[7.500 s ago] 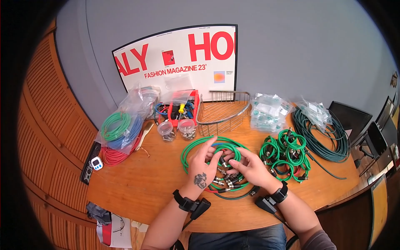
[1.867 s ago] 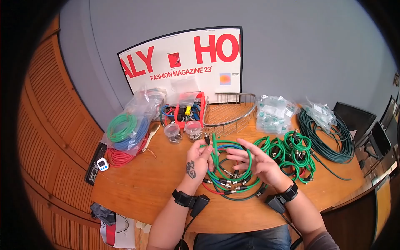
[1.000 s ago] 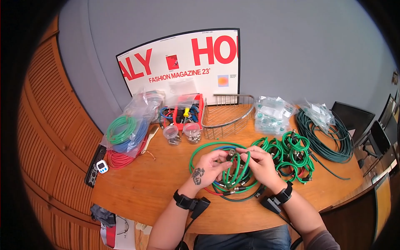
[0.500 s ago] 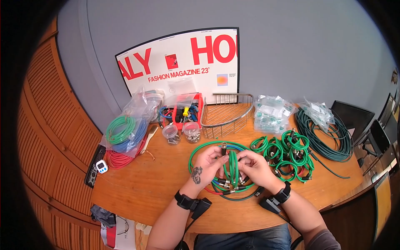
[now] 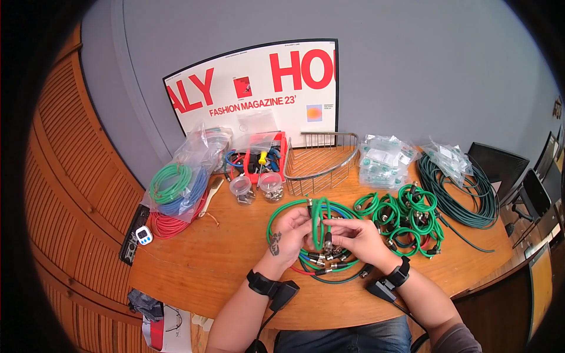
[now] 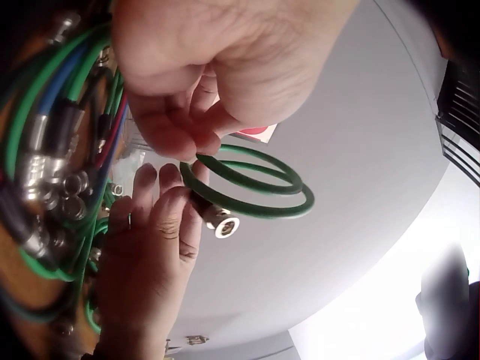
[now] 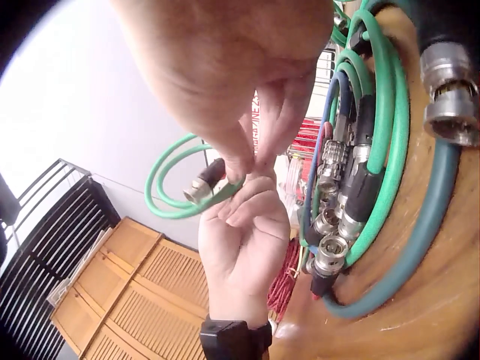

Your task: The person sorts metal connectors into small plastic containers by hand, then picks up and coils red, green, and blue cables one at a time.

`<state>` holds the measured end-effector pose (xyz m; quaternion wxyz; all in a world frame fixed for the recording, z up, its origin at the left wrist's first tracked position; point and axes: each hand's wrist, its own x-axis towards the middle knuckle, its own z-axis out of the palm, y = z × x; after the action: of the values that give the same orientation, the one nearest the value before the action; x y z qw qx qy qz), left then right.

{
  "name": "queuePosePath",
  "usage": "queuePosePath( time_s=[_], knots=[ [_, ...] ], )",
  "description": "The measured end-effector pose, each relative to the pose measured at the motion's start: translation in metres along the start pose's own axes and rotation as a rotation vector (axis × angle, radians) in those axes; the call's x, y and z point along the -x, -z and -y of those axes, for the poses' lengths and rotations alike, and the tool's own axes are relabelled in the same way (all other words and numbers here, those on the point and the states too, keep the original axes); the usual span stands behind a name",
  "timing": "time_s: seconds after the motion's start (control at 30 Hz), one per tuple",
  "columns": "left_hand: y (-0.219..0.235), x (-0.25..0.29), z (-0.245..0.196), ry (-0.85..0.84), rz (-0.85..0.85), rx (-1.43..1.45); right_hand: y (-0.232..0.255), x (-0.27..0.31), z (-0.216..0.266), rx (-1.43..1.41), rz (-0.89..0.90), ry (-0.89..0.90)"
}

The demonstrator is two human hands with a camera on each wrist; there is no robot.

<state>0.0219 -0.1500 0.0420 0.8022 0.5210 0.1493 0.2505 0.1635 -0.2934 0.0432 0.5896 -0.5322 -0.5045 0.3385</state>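
A thin green coaxial cable [image 5: 318, 226], wound into a few loops with BNC connectors at its ends, is held up over the table. My left hand [image 5: 288, 235] pinches the loops from the left side. My right hand [image 5: 364, 238] pinches the cable near one black-booted connector [image 5: 328, 241], which points down. In the left wrist view that metal connector [image 6: 223, 225] sticks out beside the loops, and the fingertips of both hands meet close together. Beneath lies a loose pile of longer green cables [image 5: 282, 207] with blue, red and dark pieces and several BNC ends.
Several small green cable coils [image 5: 432, 203] lie at right, before a large dark green cable coil [image 5: 482, 212]. Behind stand a wire basket [image 5: 321, 172], plastic bags [image 5: 385, 162], a red bin [image 5: 283, 156] and two small jars [image 5: 241, 188]. A white timer [image 5: 143, 235] sits left.
The held loops have turned edge-on and risen slightly, and a connector now hangs by my right fingers. Since the oldest frame, another small coil has appeared at the left of the right-hand group.
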Motion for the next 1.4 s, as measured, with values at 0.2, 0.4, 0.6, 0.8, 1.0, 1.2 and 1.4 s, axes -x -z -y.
queuePosePath(
  time_s=[0.2,0.4,0.6,0.8,1.0,1.2,1.4],
  knots=[
    [0.004,0.0,0.0,-0.026,0.083,-0.05,0.0,-0.002,-0.001,0.128,-0.183,0.153],
    [-0.004,0.001,0.002,-0.128,0.017,-0.234,0.004,-0.007,-0.008,0.115,-0.212,0.216],
    [-0.009,0.004,-0.002,-0.127,-0.041,-0.224,0.002,-0.001,0.0,0.058,-0.186,0.093],
    [-0.008,0.008,-0.005,-0.046,-0.051,-0.324,-0.002,-0.003,0.004,0.409,-0.041,0.349],
    [-0.002,0.006,-0.004,-0.001,-0.012,-0.347,0.0,-0.002,0.011,0.629,-0.025,0.454],
    [-0.002,0.002,-0.001,-0.009,-0.211,-0.37,-0.001,-0.002,0.006,0.661,-0.049,0.446],
    [-0.001,0.006,-0.008,0.024,-0.137,-0.219,0.0,-0.002,0.006,0.48,-0.151,0.384]
  ],
)
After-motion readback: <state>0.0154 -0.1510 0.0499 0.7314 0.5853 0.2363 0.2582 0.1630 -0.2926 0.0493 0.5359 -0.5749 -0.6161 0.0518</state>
